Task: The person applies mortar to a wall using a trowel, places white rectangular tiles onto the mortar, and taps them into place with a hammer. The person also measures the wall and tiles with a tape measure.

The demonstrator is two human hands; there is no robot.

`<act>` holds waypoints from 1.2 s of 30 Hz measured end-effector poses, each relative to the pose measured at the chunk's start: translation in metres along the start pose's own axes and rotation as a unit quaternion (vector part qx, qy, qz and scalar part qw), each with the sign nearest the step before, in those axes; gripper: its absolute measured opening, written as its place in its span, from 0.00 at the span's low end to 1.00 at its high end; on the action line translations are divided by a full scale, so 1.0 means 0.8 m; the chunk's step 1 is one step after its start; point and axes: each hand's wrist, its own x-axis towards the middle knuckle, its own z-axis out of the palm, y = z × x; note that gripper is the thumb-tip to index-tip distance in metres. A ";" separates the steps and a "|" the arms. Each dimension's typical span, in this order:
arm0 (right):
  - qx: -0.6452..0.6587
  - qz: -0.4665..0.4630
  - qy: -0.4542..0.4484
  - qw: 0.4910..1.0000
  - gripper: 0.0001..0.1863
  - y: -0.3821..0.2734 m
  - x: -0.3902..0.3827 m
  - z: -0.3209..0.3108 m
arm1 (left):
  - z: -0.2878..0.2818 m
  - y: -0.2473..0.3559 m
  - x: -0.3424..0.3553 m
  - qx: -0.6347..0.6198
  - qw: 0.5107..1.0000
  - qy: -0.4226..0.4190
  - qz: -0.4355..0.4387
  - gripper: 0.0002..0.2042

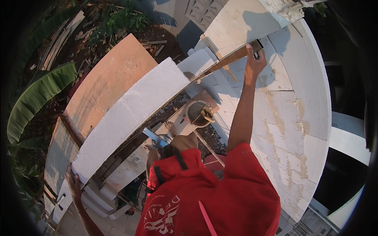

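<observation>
Sunlight casts shadows on the pale block wall. Well left of the wall are a green leaf and, nearer the wall, a bush over brown soil. A patterned panel is left of its far end.

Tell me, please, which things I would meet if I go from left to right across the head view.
Large green leaf → left hand → long white slab → bucket → right hand.
</observation>
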 end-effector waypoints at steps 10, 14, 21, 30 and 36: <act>0.013 0.038 -0.018 0.999 0.18 0.005 0.000 -0.001 | -0.002 0.009 0.003 -0.012 1.000 0.001 0.008 0.29; 0.004 0.051 -0.012 0.999 0.17 0.011 -0.005 0.003 | -0.004 0.013 0.000 -0.015 1.000 0.005 0.015 0.28; 0.171 0.115 -0.017 0.978 0.21 0.014 -0.015 0.001 | -0.016 0.047 0.005 -0.033 0.999 0.023 -0.010 0.25; 0.300 0.255 -0.130 0.910 0.26 0.050 0.005 -0.029 | -0.118 0.427 0.187 -0.110 0.949 0.124 0.268 0.23; 0.281 0.264 -0.096 0.918 0.17 0.031 0.010 -0.034 | 0.021 0.787 0.356 -0.279 0.875 -0.133 0.373 0.19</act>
